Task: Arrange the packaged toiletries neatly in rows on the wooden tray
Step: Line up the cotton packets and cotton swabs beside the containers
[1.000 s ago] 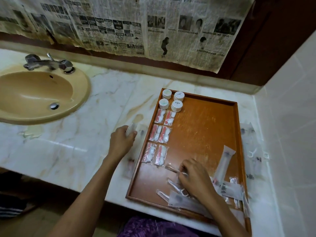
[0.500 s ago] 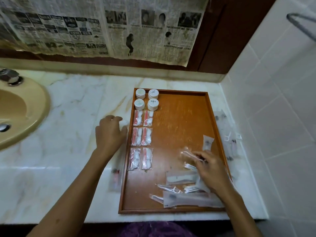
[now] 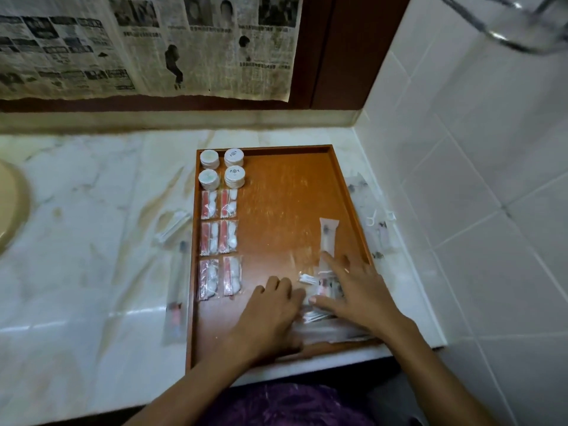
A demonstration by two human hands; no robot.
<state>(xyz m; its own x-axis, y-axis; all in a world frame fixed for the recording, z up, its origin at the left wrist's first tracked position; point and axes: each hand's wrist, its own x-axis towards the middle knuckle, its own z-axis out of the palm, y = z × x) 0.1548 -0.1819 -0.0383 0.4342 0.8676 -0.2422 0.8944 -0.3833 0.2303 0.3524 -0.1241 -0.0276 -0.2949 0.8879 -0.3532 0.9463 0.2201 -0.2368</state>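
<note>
The wooden tray (image 3: 282, 216) lies on the marble counter. Along its left side stand several white round packs (image 3: 222, 169) in two columns, and below them several red-and-white sachets (image 3: 218, 235) in pairs. Near the tray's front right lies a loose pile of clear packets (image 3: 319, 302) with floss picks and long wrapped items. My left hand (image 3: 270, 315) rests flat on the tray beside the pile, fingers touching its left edge. My right hand (image 3: 353, 290) lies spread over the pile, a fingertip on a long clear packet (image 3: 327, 238). Neither hand visibly grips anything.
More clear packets lie on the counter left of the tray (image 3: 176, 290) and right of it by the tiled wall (image 3: 373, 222). A yellow sink (image 3: 9, 210) shows at the far left. Newspaper (image 3: 147, 44) hangs on the back wall.
My left hand has moved from the counter left of the tray onto the tray, next to the pile. My right hand now lies spread over the pile. The view has shifted right.
</note>
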